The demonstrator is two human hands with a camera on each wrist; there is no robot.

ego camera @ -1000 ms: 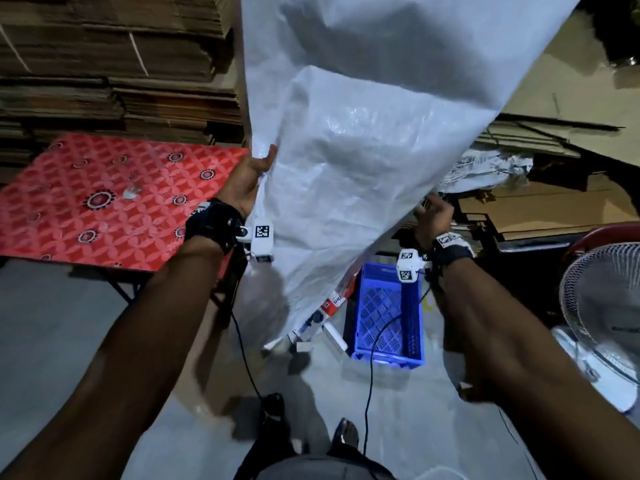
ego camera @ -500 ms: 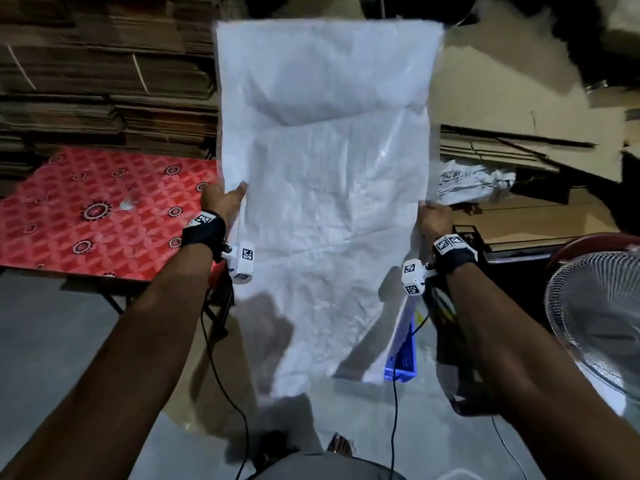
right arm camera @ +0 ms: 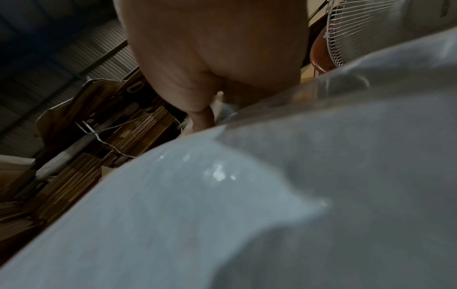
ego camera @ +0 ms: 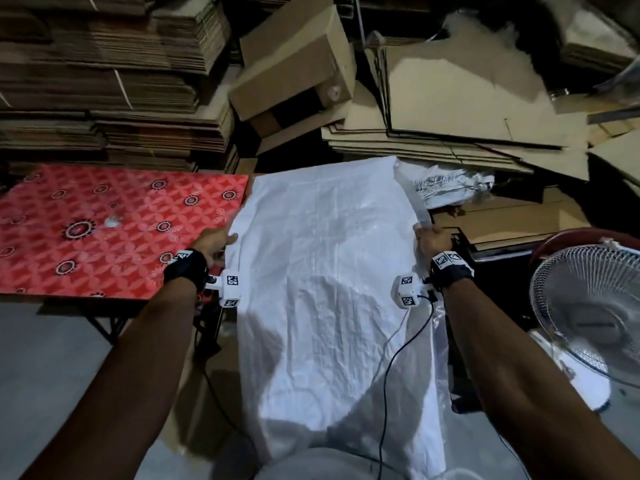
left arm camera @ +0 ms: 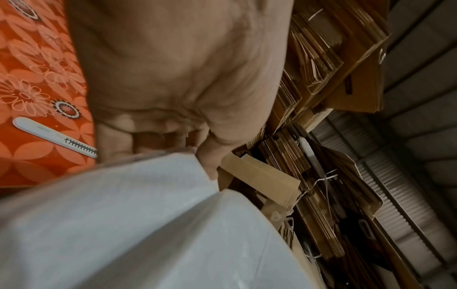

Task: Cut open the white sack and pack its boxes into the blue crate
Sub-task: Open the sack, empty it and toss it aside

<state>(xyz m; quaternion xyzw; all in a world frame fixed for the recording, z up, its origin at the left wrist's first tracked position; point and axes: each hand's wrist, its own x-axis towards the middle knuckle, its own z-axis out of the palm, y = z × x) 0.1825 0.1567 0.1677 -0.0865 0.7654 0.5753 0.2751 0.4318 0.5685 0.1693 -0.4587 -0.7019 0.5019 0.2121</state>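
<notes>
**Woven sack stretched flat between two hands**

The white sack [ego camera: 325, 299] hangs as a flat, limp sheet of crinkled woven plastic in front of the person, its far edge up by the cardboard stacks, its near end drooping toward the person's body. The left hand [ego camera: 213, 242] forms a grip on the sack's left edge, fingers [left arm camera: 116, 140] curled over the hem and thumb pressed against it. The right hand [ego camera: 433, 239] pinches the right edge, where the fabric bunches into a narrow fold; its fingertips are hidden behind the cloth in the right wrist view.

Just left of the sack stands the worktop [ego camera: 114, 230], covered in glossy red floral-patterned sheeting; its right edge nearly touches the sack. A slim white cutter [left arm camera: 53, 136] with a ridged slider lies on it. Flattened brown cardboard stacks [ego camera: 104, 98] fill the background, corrugated edges showing. A white wire-grilled fan [ego camera: 588, 323] stands close to the right arm. Grey floor [ego camera: 41, 375] lies open below the worktop.
</notes>
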